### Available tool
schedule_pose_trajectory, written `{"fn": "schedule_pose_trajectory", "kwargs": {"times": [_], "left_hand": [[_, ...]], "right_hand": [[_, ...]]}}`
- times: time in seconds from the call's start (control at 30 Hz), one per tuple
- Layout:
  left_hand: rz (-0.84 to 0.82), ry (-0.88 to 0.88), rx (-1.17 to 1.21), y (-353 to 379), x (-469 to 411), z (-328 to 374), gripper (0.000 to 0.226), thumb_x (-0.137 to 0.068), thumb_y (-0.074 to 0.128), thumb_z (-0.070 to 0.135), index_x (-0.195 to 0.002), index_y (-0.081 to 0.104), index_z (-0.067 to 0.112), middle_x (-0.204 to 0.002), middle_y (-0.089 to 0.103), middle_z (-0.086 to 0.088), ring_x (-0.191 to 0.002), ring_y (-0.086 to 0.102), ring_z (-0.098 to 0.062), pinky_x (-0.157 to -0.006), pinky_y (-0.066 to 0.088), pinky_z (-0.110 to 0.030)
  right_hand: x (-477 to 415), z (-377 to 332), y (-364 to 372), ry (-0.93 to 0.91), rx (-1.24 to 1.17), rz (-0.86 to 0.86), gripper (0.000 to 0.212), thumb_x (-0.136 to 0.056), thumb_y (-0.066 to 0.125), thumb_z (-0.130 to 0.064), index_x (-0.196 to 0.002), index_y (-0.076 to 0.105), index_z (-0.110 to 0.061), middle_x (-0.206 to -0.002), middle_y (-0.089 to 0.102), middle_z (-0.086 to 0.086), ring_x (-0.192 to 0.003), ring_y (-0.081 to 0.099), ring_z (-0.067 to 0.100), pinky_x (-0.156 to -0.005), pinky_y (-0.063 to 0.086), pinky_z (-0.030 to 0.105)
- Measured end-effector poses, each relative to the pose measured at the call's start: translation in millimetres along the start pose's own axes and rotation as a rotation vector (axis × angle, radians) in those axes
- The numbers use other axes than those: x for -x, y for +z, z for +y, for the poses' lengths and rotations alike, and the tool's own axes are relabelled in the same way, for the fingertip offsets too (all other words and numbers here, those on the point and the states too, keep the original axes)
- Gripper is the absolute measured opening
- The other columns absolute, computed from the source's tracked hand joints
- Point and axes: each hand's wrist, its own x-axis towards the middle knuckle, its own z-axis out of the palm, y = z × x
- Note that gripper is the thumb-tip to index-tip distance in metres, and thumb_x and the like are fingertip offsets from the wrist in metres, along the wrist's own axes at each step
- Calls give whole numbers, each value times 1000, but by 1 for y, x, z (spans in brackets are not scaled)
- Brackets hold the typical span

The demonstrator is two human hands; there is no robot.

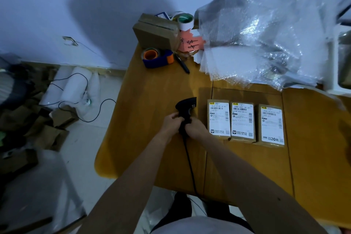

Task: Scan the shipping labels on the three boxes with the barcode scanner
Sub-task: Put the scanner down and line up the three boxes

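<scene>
Both hands (182, 127) around scanner (185, 110)

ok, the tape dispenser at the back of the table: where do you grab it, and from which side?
Probably by the blue body of the tape dispenser, from above and from the table's left edge. It lies low on the table with the orange roll at its left end. A box stands right behind it and a pen lies at its right, so those sides look crowded.

Scanner (187, 109) black, black cable (190, 161). Three boxes (218, 118) (242, 122) (271, 125) brown, labels white with black barcodes. Table (152, 100) orange-brown wood. Tape dispenser (157, 58) blue and orange. Paper note (190, 42) pink
</scene>
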Motion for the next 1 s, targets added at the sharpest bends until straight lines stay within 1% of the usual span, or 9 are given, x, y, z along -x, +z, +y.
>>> {"fn": "schedule_pose_trajectory", "kwargs": {"times": [0.13, 0.23, 0.27, 0.43, 0.57, 0.67, 0.77, 0.9, 1.0], "left_hand": [[-10, 9, -12, -2, -1, -1, 47, -103, 58, 18, -150, 50, 14, -128, 61, -6, -99, 61, -12, -75, 53, -24], [-18, 23, -28, -1, -4, -5, 49, -102, 57, 15, -151, 48, 13, -138, 60, -8, -111, 60, -18, -96, 54, -35], [-3, 32, -38, 0, -5, -6, 50, -102, 56, 14, -151, 48, 13, -140, 60, -9, -113, 60, -20, -98, 53, -36], [-17, 32, -8, -1, -4, -6, 50, -102, 58, 14, -151, 48, 12, -126, 62, -2, -97, 61, -9, -79, 53, -25], [75, 55, -77, 2, -1, -7, 43, -102, 56, 19, -145, 52, 11, -128, 61, -6, -113, 60, -21, -86, 51, -30], [211, 102, -104, 3, 3, -4, 25, -103, 55, 24, -125, 59, 15, -117, 63, -5, -100, 60, -19, -73, 47, -28], [264, 146, -92, 4, 3, -2, 14, -102, 57, 28, -110, 62, 17, -109, 67, -5, -94, 65, -21, -71, 52, -30], [221, 221, -126, 16, 7, 10, 11, -103, 57, 23, -100, 66, 18, -98, 72, -7, -78, 67, -16, -67, 54, -31], [196, 276, -160, 32, 12, 21, 9, -101, 60, 20, -97, 67, 18, -95, 73, -7, -77, 67, -15, -65, 53, -29]], "right_hand": [[-14, 10, 4, -15, -25, -5, 47, -81, 49, -32, -123, 60, -14, -98, 68, 11, -74, 62, 25, -64, 48, 37], [15, -6, -3, -23, -44, 20, 42, -93, 49, -27, -132, 53, -15, -109, 67, 10, -89, 65, 27, -69, 48, 35], [21, -8, -4, -21, -51, 24, 41, -97, 49, -25, -137, 50, -16, -112, 65, 10, -94, 65, 27, -70, 48, 35], [25, -4, -4, -51, -59, 20, 41, -101, 48, -27, -140, 49, -14, -110, 66, 8, -84, 61, 18, -69, 48, 33], [26, -5, -8, -75, -66, 61, 41, -103, 48, -31, -138, 52, -11, -109, 62, 6, -82, 56, 15, -69, 46, 32], [30, -11, -14, -85, -62, 94, 42, -104, 49, -36, -132, 58, -6, -124, 64, 13, -96, 58, 23, -86, 49, 38], [42, -16, -27, -143, -68, 129, 43, -105, 47, -35, -127, 61, 0, -126, 65, 19, -109, 62, 32, -97, 49, 44], [53, -12, -50, -216, 23, 259, 40, -105, 47, -33, -132, 60, -7, -126, 66, 12, -114, 61, 27, -92, 47, 39], [56, 0, -72, -239, 83, 362, 34, -105, 46, -29, -127, 63, -10, -120, 69, 9, -107, 63, 26, -82, 46, 34]]}}
